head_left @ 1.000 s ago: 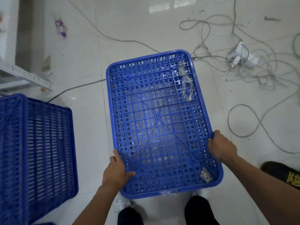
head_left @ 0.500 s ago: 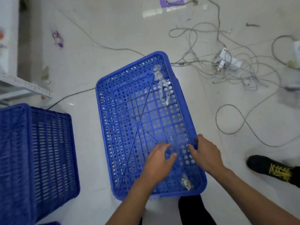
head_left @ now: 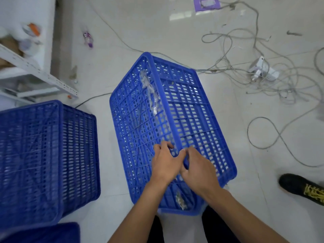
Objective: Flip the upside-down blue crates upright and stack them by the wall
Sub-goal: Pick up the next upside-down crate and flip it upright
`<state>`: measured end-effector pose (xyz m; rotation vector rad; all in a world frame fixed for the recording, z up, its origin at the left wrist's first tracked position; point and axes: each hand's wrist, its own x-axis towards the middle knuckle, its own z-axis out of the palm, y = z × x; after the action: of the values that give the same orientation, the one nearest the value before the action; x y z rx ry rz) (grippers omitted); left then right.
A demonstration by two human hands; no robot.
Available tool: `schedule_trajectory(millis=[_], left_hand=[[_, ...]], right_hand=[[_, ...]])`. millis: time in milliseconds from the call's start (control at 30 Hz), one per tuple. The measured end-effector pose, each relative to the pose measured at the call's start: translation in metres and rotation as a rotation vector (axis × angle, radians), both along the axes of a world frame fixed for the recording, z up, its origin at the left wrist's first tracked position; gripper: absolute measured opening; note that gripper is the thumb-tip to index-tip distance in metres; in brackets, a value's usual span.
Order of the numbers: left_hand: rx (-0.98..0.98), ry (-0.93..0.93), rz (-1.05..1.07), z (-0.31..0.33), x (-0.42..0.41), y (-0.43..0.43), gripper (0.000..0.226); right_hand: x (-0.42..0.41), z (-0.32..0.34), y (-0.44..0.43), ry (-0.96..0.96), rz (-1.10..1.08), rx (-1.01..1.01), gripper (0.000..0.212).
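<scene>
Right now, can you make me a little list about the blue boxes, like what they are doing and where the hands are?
crate being held: tilted crate, holey bottom facing up and left, one side wall facing up and right
left hand: grips the raised edge, fingers on the bottom grid
right hand: grips the same edge from the side wall
other crate: second crate, on the floor to the left, bottom up
floor stuff: grey cables on the right, a black shoe
stacked yet: no
</scene>
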<state>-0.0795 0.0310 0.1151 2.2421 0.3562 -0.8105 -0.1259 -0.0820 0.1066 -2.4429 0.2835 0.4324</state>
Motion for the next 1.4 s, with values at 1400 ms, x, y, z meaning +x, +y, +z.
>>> schedule_trajectory(millis=[1400], left_hand=[[0.075, 0.062, -0.055, -0.050, 0.014, 0.102, 0.003]], right_hand=[[-0.033, -0.097, -0.106, 0.410, -0.395, -0.044, 0.052]])
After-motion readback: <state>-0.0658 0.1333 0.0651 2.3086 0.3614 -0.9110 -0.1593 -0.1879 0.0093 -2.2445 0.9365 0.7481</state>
